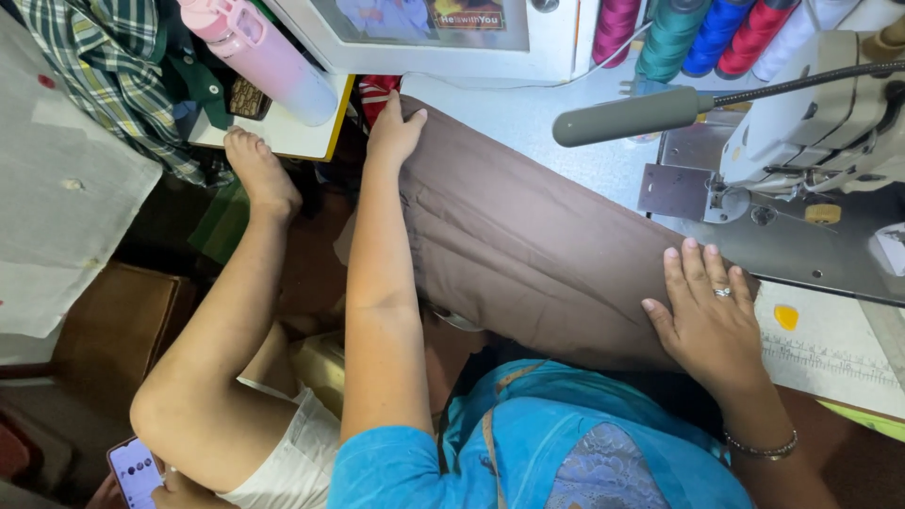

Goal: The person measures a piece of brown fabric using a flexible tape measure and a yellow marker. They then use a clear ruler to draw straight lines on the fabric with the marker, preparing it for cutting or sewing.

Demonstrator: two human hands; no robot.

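left hand (394, 127): flat, released, pressing far end of brown cloth (528, 245)
right hand (705, 311): flat, released, on cloth's near edge
bench (556, 123): under cloth, beside sewing machine (811, 132)

sewing machine (811, 132): right, on the desk (528, 123)
thread spools (716, 33): behind the sewing machine
pink bottle (259, 52): far left of it

We are in a small tailoring workshop. At the far right we see a white industrial sewing machine (820, 123) on a pale worktable (537, 123), with a grey flexible-neck lamp (627, 116) over its steel needle plate (683, 193). Behind stand tall cones of pink, teal, blue and red thread (702, 33). Brown cloth (528, 245) lies spread across the table, and checked fabric (104, 66) is piled far left.
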